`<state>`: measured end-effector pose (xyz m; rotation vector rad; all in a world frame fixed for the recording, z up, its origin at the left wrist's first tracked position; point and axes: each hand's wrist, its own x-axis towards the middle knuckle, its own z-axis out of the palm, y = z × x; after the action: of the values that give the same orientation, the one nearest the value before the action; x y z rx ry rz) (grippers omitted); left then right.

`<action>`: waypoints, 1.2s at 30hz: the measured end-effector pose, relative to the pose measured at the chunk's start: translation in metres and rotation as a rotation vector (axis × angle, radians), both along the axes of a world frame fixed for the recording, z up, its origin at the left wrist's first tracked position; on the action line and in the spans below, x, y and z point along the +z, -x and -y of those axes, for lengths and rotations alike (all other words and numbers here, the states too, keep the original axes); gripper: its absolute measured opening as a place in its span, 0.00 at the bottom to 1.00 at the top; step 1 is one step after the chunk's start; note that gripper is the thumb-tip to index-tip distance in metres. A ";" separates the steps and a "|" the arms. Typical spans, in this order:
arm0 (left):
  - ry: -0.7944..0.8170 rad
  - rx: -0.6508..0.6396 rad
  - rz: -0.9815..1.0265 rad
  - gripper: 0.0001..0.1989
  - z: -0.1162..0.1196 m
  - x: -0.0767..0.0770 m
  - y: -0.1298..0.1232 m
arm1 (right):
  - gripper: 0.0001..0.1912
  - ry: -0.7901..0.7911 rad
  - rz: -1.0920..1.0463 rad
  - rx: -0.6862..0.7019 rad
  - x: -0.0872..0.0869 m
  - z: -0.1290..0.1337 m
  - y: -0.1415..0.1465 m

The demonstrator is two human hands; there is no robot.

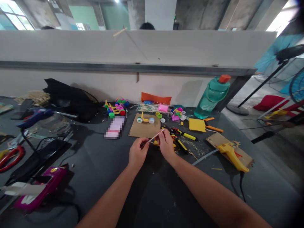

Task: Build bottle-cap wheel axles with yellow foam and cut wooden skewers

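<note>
A thin pale wooden stick (155,136) runs slantwise between my two hands above the dark table (102,177). My left hand (138,152) pinches its lower end, fingers curled. My right hand (167,145) grips the upper end between thumb and fingertips. Just beyond them lies a square of brown cardboard (140,130), and a small yellow stick model (144,119) with bottle caps at its ends rests on it. Tools with yellow-and-black handles (188,136) lie right beside my right hand. Small yellow pieces (156,143) show partly behind my fingers.
To the right are a yellow glue gun (231,155) on cardboard, orange-handled pliers (215,128) and a teal bottle (209,98). On the left lie a blue glue gun (35,117) and a magenta device (41,188) with cords. A low partition (95,47) closes the back.
</note>
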<state>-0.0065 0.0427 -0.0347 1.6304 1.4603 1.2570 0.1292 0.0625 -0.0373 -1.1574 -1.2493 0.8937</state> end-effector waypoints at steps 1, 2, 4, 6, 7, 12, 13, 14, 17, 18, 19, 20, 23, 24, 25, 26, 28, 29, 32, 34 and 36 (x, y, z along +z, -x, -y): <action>-0.003 0.016 0.004 0.09 -0.001 -0.001 0.001 | 0.10 -0.002 -0.033 -0.008 0.000 -0.001 0.000; -0.007 0.026 0.007 0.09 -0.002 -0.001 0.001 | 0.09 -0.006 -0.066 -0.016 -0.001 -0.002 0.001; -0.020 0.036 -0.001 0.08 -0.003 -0.002 0.003 | 0.09 -0.009 -0.122 -0.021 0.000 -0.003 0.002; -0.035 0.045 -0.030 0.08 -0.004 -0.002 0.004 | 0.08 -0.009 -0.161 -0.011 0.001 -0.004 0.001; -0.040 0.055 -0.048 0.08 -0.005 -0.002 0.004 | 0.07 -0.010 -0.176 -0.005 0.001 -0.004 0.001; -0.052 0.109 -0.071 0.08 -0.008 -0.007 0.006 | 0.06 -0.020 -0.221 -0.002 0.001 -0.006 0.001; -0.054 0.120 -0.055 0.09 -0.009 -0.009 0.007 | 0.06 -0.023 -0.227 -0.007 0.001 -0.006 0.001; -0.056 0.130 -0.038 0.09 -0.010 -0.011 0.007 | 0.06 -0.026 -0.232 -0.012 0.001 -0.007 0.001; -0.057 0.156 0.007 0.11 -0.014 -0.016 0.008 | 0.06 -0.033 -0.238 -0.025 -0.001 -0.008 0.002; -0.056 0.159 0.017 0.11 -0.015 -0.017 0.008 | 0.06 -0.034 -0.238 -0.030 -0.001 -0.008 0.002; -0.054 0.161 0.024 0.11 -0.015 -0.017 0.009 | 0.06 -0.034 -0.237 -0.035 -0.001 -0.008 0.001; -0.051 0.163 0.028 0.11 -0.016 -0.018 0.009 | 0.06 -0.033 -0.236 -0.038 -0.001 -0.008 0.001; -0.043 0.167 0.032 0.11 -0.016 -0.018 0.009 | 0.06 -0.029 -0.234 -0.039 -0.001 -0.008 0.001; -0.042 0.168 0.031 0.11 -0.016 -0.018 0.009 | 0.06 -0.027 -0.234 -0.037 -0.001 -0.008 0.001; -0.043 0.168 0.031 0.11 -0.016 -0.018 0.010 | 0.06 -0.025 -0.235 -0.035 -0.001 -0.008 0.001; -0.045 0.168 0.029 0.11 -0.016 -0.019 0.011 | 0.06 -0.023 -0.236 -0.033 0.000 -0.008 0.001; -0.050 0.170 0.020 0.12 -0.016 -0.020 0.012 | 0.07 -0.020 -0.242 -0.031 0.001 -0.007 0.001; -0.051 0.170 0.017 0.12 -0.017 -0.021 0.012 | 0.07 -0.018 -0.245 -0.031 0.001 -0.007 0.001; -0.039 0.166 0.036 0.12 -0.016 -0.019 0.012 | 0.08 -0.017 -0.264 -0.041 0.003 -0.006 0.001; -0.013 0.159 0.071 0.12 -0.014 -0.015 0.012 | 0.09 -0.013 -0.278 -0.049 0.004 -0.006 0.001; 0.017 0.150 0.103 0.12 -0.010 -0.009 0.012 | 0.10 -0.006 -0.284 -0.054 0.004 -0.007 0.002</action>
<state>-0.0183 0.0529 -0.0438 1.4460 1.5477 1.3856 0.1273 0.0699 -0.0329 -1.0142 -0.9845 0.9753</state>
